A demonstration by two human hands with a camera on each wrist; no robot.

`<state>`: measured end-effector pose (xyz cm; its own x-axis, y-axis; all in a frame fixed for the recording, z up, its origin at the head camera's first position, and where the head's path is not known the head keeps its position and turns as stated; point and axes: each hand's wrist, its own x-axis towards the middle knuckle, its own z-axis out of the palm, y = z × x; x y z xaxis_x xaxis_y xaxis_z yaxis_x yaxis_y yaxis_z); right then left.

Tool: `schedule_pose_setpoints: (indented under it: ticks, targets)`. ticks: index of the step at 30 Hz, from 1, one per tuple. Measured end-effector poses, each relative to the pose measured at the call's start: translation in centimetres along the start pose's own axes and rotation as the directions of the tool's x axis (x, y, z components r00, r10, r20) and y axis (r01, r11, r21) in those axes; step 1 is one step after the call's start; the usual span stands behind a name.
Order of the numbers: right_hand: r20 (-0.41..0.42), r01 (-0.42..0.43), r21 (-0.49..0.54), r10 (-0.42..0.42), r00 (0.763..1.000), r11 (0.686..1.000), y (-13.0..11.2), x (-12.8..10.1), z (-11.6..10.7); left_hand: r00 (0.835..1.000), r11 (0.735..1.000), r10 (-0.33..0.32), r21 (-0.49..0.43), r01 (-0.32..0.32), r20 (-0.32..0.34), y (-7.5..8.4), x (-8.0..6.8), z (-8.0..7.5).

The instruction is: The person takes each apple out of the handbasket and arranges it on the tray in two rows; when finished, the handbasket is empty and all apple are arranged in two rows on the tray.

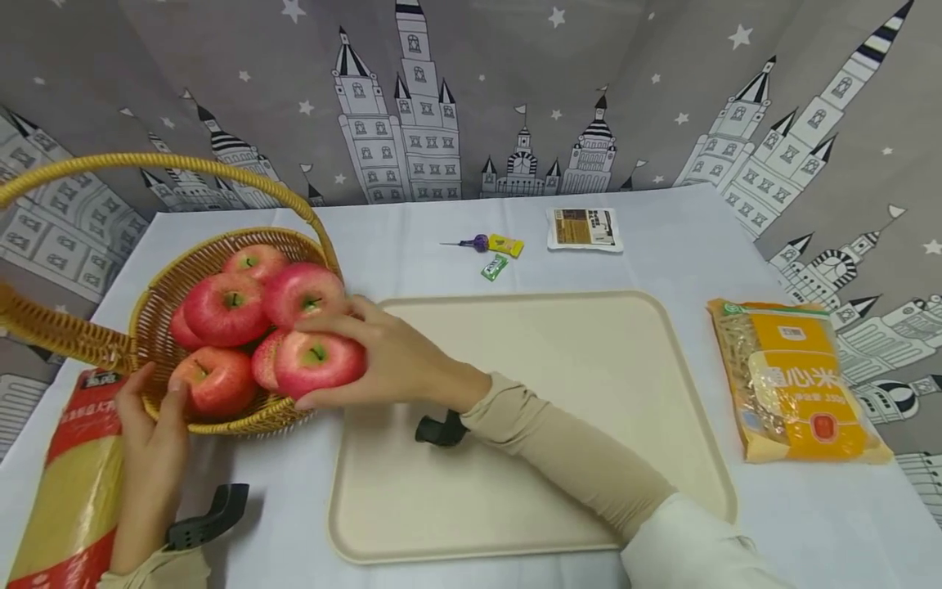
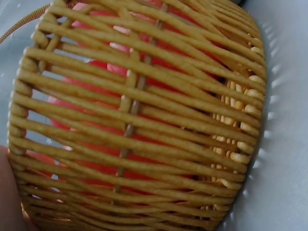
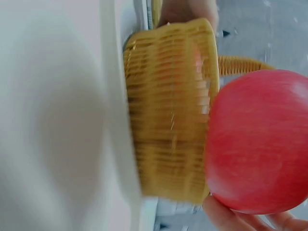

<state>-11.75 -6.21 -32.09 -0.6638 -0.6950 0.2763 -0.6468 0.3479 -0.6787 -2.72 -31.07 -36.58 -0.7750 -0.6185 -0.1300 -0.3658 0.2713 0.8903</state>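
A red apple (image 1: 320, 364) is in my right hand (image 1: 393, 356), gripped from its right side with the fingers over the top and the thumb beneath. It is at the right rim of a woven basket (image 1: 283, 417). The right wrist view shows the held apple (image 3: 260, 144) large, just above the basket's rim. Several other red apples, one at the near left (image 1: 215, 383), fill the basket. My left hand (image 1: 150, 458) holds the basket's near left rim. Apples show through the weave of the basket (image 2: 144, 110) in the left wrist view.
A cream tray (image 1: 545, 458) lies right of the basket. Behind it are small wrapped sweets (image 1: 495, 267), a purple-handled pointed tool (image 1: 478, 243) and a flat packet (image 1: 585, 229). An orange noodle bag (image 1: 802, 384) lies at the right. A red-and-yellow bag (image 1: 74, 483) lies at the left.
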Motion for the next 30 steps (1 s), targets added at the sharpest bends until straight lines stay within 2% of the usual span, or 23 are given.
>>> schedule_pose_setpoints:
  ticks: [2,5,12,19,21,24,27,30]
  targets:
    - [-0.031,-0.038,0.076,0.04,0.999,0.996,1.9,-0.9,-0.7,1.0,1.0,0.01,-0.003,-0.01,-0.003,0.0,0.0,0.0]
    - [-0.027,-0.1,0.13,0.104,0.994,0.986,4.2,-1.5,-1.5,1.0,1.0,0.014,0.0,-0.014,-0.001,-0.1,0.1,-0.1]
    - [0.071,-0.153,0.085,0.147,0.987,0.985,6.4,-0.6,-1.5,1.0,1.0,0.013,0.012,-0.013,-0.012,-0.6,0.0,-0.6]
    - [0.156,-0.248,0.039,0.239,0.958,0.968,7.8,0.0,0.0,1.0,1.0,0.027,0.005,-0.027,-0.007,-0.4,0.2,-0.8]
    - [0.135,-0.232,0.013,0.228,0.964,0.973,8.0,-0.1,0.0,1.0,1.0,0.029,0.003,-0.029,-0.001,-0.3,0.2,-0.7]
    - [0.06,-0.169,-0.045,0.172,0.983,0.985,7.7,0.0,-0.3,1.0,1.0,0.028,0.009,-0.028,0.007,-0.2,0.1,-0.5]
    - [-0.034,-0.079,-0.057,0.077,0.996,0.995,6.5,0.6,-0.7,0.999,0.999,0.042,0.009,-0.042,0.0,-0.2,0.0,-0.3]
    - [-0.075,0.029,-0.035,-0.031,0.997,0.999,4.9,1.6,-0.5,0.998,0.998,0.065,0.02,-0.064,-0.011,-0.3,-0.1,-0.1]
